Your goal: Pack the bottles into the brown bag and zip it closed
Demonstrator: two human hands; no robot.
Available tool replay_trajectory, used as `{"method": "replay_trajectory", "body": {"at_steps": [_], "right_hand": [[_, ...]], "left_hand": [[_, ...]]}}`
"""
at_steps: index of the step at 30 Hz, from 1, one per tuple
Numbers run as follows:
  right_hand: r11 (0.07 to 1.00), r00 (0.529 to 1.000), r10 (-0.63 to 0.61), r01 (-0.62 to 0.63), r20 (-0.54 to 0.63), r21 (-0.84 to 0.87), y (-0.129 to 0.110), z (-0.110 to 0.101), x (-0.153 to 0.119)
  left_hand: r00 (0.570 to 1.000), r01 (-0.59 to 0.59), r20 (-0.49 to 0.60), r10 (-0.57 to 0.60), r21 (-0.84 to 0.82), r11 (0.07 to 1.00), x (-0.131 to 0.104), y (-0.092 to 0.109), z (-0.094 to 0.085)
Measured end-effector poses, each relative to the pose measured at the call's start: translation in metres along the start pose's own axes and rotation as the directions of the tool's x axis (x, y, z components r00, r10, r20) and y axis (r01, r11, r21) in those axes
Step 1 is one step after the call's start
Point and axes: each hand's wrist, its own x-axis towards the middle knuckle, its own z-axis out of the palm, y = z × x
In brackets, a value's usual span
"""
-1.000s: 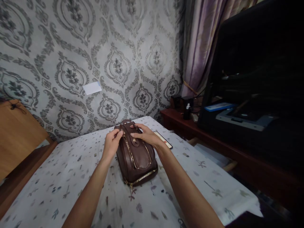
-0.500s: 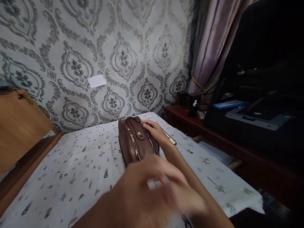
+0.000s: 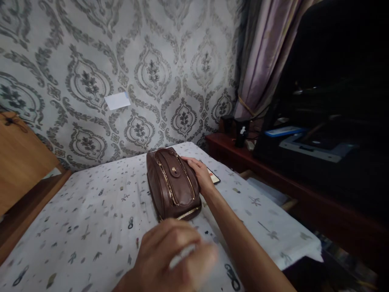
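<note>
Head view: left hand (image 3: 176, 259) has dropped lower before the bag (image 3: 172, 184).

A handbag (image 3: 172, 187) lies on a cloth-covered table (image 3: 91, 227), toward its far end. At the bag's three o'clock the right hand (image 3: 199, 175) rests against its side, and just past that hand, also at three o'clock, a phone (image 3: 213, 177) lies flat on the cloth. At the bag's six o'clock, nearer the camera, the left hand (image 3: 173, 259) hangs above the table. Behind the table, at twelve o'clock, stands a wall (image 3: 121, 61) with a card (image 3: 117, 100) stuck on it. At two o'clock a curtain (image 3: 261, 56) hangs, with a sideboard (image 3: 273, 174) below it.
</note>
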Motion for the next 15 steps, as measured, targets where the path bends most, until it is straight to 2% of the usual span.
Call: {"method": "replay_trajectory", "body": {"at_steps": [1,2,3,5,7,10,15], "right_hand": [[1.000,1.000,-0.009,0.009,-0.009,0.004,0.001,0.000,0.000],[1.000,1.000,-0.017,0.017,-0.018,0.008,0.003,0.000,0.000],[1.000,1.000,-0.020,0.020,-0.023,0.011,0.004,0.000,0.000],[1.000,0.999,-0.021,0.021,-0.026,0.011,0.006,-0.001,0.001],[1.000,0.999,-0.025,0.025,-0.025,0.001,0.007,-0.001,0.001],[1.000,0.999,-0.029,0.029,-0.023,0.000,0.006,-0.001,0.001],[0.999,0.999,-0.024,0.026,-0.031,0.047,0.002,0.000,-0.003]], "left_hand": [[1.000,0.010,0.003,-0.010,-0.008,1.000,0.012,-0.006,0.013],[0.993,-0.011,-0.118,0.013,0.024,1.000,0.020,-0.012,0.027],[0.982,-0.020,-0.184,0.032,0.067,0.998,0.024,-0.018,0.042],[0.980,-0.022,-0.192,0.044,0.117,0.993,0.022,-0.029,0.068],[0.979,-0.046,-0.192,0.072,0.138,0.989,0.013,-0.037,0.085],[0.976,-0.051,-0.203,0.081,0.149,0.987,0.001,-0.041,0.096],[0.981,-0.037,-0.182,0.072,0.190,0.981,-0.003,-0.039,0.101]]}}
